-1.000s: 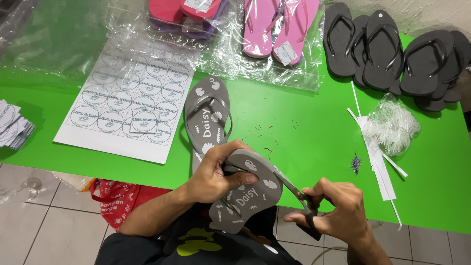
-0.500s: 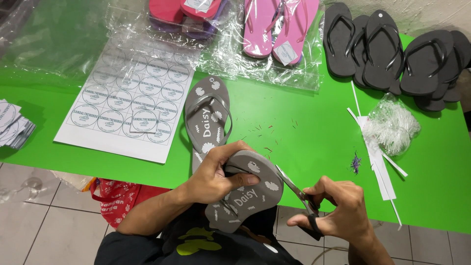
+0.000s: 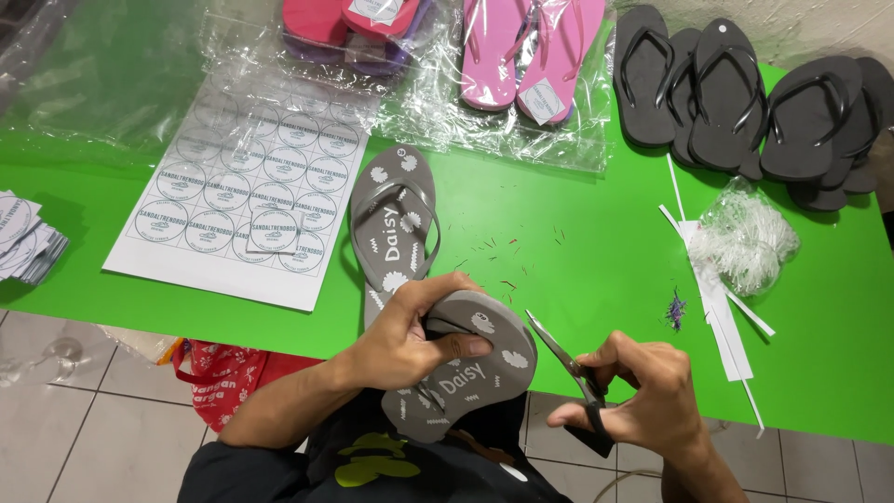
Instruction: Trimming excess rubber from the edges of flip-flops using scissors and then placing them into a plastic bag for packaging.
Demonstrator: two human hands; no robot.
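Far left on the green worktop (image 3: pixel 577 270): small stack of round-print labels (image 3: pixel 23 237), then a white sticker sheet (image 3: pixel 237 200) with rows of circles, partly under clear plastic wrap (image 3: pixel 140 84). Red bag (image 3: pixel 219 377) on the tiled floor below the worktop edge. Left hand (image 3: pixel 410 335) closed around the grey flip-flop (image 3: pixel 466 368), thumb pressed across the sole's top face, fingers curled under. That flip-flop is held off the worktop, over the person's lap, just past the near edge, tilted with toe end up-right. Looks: grey foam sole, white daisy and squiggle prints, white lettering along the middle; strap mostly hidden by the hand. Its mate, second grey flip-flop (image 3: pixel 396 228), lies flat on the worktop just above, grey strap up, same print. Right hand (image 3: pixel 638 396) gripping scissors (image 3: pixel 568 373) through the handles, blades parted, tips near the held sole's right edge, not clearly touching. Behind: pink flip-flops (image 3: pixel 526 51) in plastic, black flip-flops (image 3: pixel 745 98) at right, white plastic ties (image 3: pixel 740 237) and paper strips.
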